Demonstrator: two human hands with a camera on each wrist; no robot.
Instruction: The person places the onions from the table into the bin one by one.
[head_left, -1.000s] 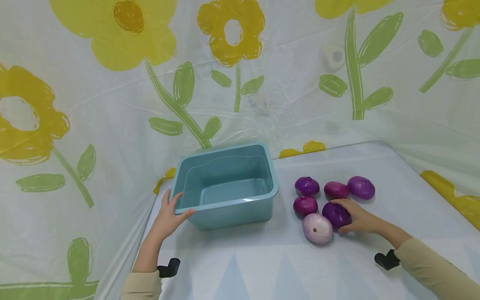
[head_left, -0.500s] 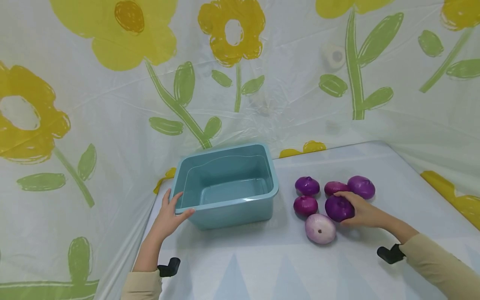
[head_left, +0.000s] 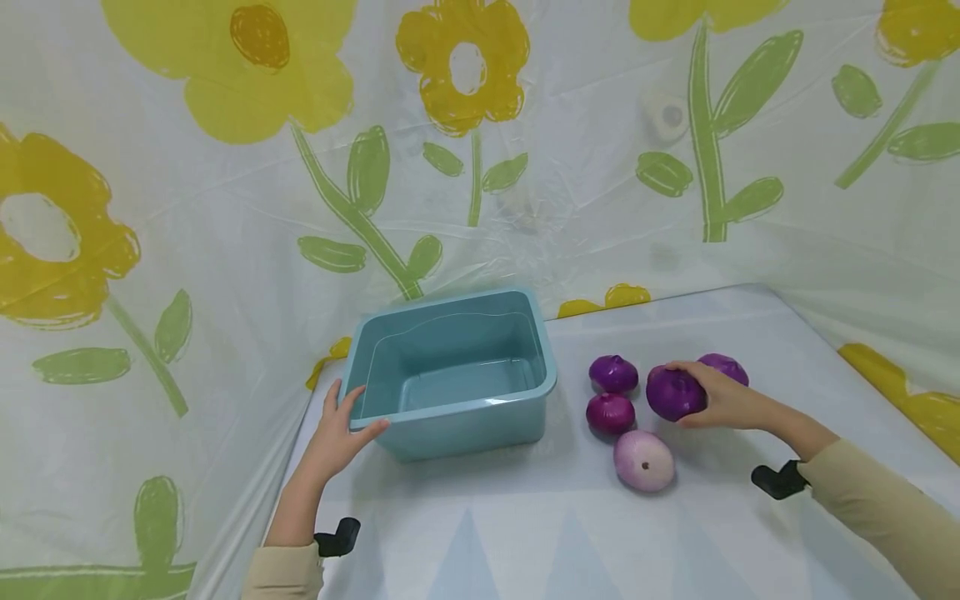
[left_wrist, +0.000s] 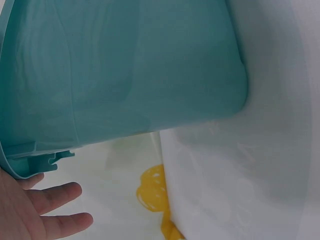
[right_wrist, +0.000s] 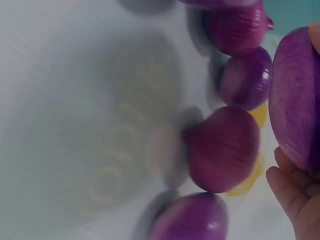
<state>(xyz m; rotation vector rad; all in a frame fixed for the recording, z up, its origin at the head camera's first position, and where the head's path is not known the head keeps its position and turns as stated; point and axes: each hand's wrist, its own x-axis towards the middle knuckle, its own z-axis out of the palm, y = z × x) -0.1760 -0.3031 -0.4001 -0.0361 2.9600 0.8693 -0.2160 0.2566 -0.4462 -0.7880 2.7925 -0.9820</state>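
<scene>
Three more onions on the white table [head_left: 750, 533] — two purple ones [head_left: 613, 373] [head_left: 611, 412] and a pale one [head_left: 643, 459] — lying between the teal tub [head_left: 450, 412] and the raised onion. Another purple onion [head_left: 726, 365] half hidden behind the right hand [head_left: 723, 398]. Open tabletop toward the near edge; flowered sheeting close behind. Purple onion [head_left: 675, 393] lifted clear, right fingers curled round it. Left hand [head_left: 336, 433] gripping the tub's near-left rim, thumb over the edge.
</scene>
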